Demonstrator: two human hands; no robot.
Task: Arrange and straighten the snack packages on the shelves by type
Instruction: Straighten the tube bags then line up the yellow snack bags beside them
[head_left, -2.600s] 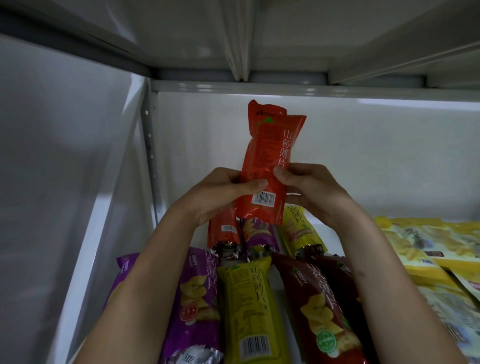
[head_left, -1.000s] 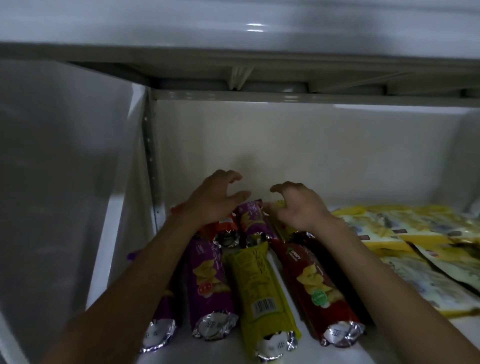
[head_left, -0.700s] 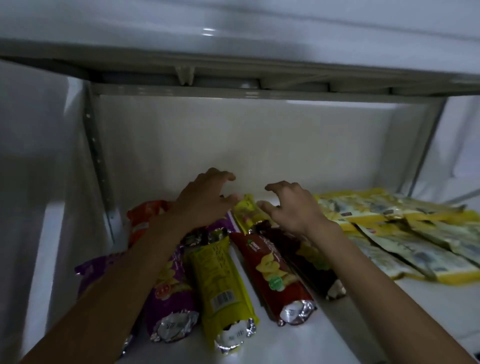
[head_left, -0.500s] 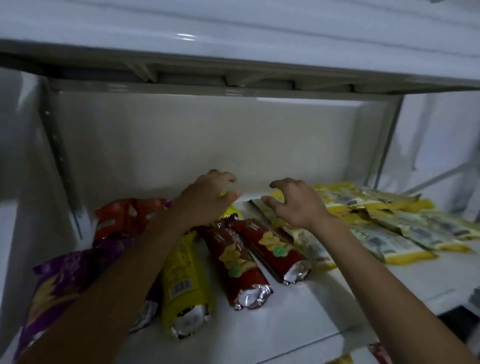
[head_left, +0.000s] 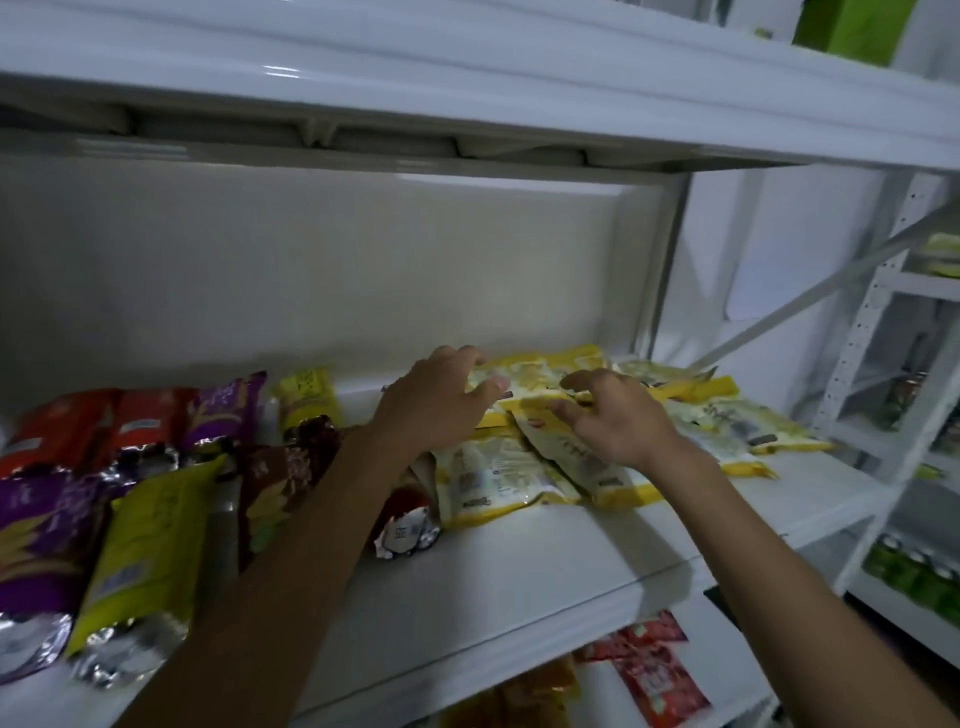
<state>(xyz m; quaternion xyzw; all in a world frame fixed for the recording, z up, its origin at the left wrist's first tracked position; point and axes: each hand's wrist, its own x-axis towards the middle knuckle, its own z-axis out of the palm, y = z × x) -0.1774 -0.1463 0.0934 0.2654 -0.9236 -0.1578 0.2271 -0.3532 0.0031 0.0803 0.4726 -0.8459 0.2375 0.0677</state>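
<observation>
Both hands reached over the loose spread of flat yellow snack packets (head_left: 524, 415) at the right half of the white shelf (head_left: 519, 571). The left hand (head_left: 436, 405) lay palm down on the spread's left edge, its fingers loosely spread and bent, with the fingertips on a pale packet at the back; whether they pinched it could not be told. The right hand (head_left: 618, 421) hovered just beside it with fingers curled like a claw, tips touching or almost touching the top packet, nothing clearly held.

The yellow packets overlapped one another at different angles, some turned sideways, reaching from the middle of the shelf to its right end near the upright post (head_left: 660, 291).

To the left of the forearms lay the long tube-shaped snack bags with crimped foil ends. At the back stood a row of two red bags (head_left: 104, 426), a purple one (head_left: 223, 410) and a small yellow-green one (head_left: 306, 400). In front lay a large purple bag (head_left: 36, 540), a yellow-green bag (head_left: 145, 545) and a dark maroon bag (head_left: 280, 483), partly hidden by the left forearm. A silver foil end (head_left: 408, 535) peeked out beneath that forearm.

Below the shelf edge, red sachets (head_left: 649, 665) and orange packets (head_left: 535, 691) showed on a lower level. Green bottles (head_left: 914, 571) stood on a neighbouring rack at the far right.
</observation>
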